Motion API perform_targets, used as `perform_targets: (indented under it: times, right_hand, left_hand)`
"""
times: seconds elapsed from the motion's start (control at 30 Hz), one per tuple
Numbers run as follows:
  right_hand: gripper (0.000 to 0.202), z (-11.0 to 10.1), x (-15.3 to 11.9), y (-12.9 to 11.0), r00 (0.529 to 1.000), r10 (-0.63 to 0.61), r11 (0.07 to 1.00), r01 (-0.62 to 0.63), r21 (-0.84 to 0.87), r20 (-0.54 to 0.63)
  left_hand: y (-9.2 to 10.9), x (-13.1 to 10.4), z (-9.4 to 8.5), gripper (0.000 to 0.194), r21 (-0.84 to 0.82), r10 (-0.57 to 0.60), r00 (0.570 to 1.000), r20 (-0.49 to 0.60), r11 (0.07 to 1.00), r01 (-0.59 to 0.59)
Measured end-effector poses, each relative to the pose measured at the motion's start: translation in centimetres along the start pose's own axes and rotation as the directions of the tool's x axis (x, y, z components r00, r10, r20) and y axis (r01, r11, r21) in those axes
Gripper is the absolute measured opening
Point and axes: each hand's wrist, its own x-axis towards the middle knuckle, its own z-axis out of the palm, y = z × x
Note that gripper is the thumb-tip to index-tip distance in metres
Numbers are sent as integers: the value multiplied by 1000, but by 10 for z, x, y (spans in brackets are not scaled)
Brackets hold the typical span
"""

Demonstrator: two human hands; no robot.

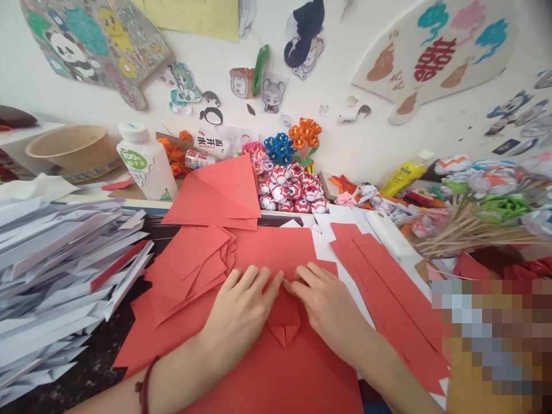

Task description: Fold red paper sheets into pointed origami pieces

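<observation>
A small piece of folded red paper (285,315) lies in front of me, with a pointed flap at its near end. It rests on larger red sheets (297,376). My left hand (241,315) presses its far left edge, thumb and fingers bent close together. From the other side my right hand (330,307) pinches the far right edge, and the fingertips of both hands almost meet. The far edge of the folded paper is partly hidden under the fingers. A dark red cord circles my left wrist.
Red paper squares (190,264) are stacked to the left, beside a heap of folded white strips (56,287). Red strips (388,293) lie at right. Behind stand a white bottle (146,164), paper flowers (293,187) and a yellow bottle (405,174). Long-stemmed flowers (487,207) reach in from the right.
</observation>
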Motion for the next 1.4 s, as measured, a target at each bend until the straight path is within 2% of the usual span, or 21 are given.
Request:
perform_targets:
  times: [0.2, 0.33, 0.53, 0.7, 0.97, 1.17, 1.3, 1.4]
  right_hand:
    - [37, -1, -1, 0, 1000, -17, 999, 17, 30, -6]
    - [31, -1, -4, 2, 1000, -24, 998, 25, 52, -18]
    - [28, 1, -10, 4, 1000, -6, 999, 7, 38, -27]
    - [48, 1, -7, -3, 998, -50, 997, 49, -53, -24]
    - [49, -1, -7, -4, 1000, -24, 999, 24, -22, 15]
    - [27, 0, -6, -2, 999, -10, 1000, 10, 4, -45]
    - [25, 1, -7, -4, 997, -4, 1000, 6, 20, -73]
    - [25, 0, -8, -5, 997, 4, 1000, -2, 23, -82]
  left_hand:
    - [1, 2, -2, 40, -25, 13, 998, 58, 1000, -12]
    - [2, 4, -3, 41, -26, 17, 997, 80, 1000, -15]
    - [2, 3, -1, 41, -25, 38, 996, 82, 999, -36]
    - [1, 4, 1, 42, -46, 25, 997, 74, 999, -22]
    - [5, 1, 2, 42, 26, 43, 998, 45, 999, -44]
    - [5, 2, 2, 39, 6, -8, 998, 57, 1000, 7]
    - [1, 8, 0, 14, -84, -133, 985, 108, 986, 142]
    - [1, 11, -2, 19, -179, -209, 964, 161, 955, 237]
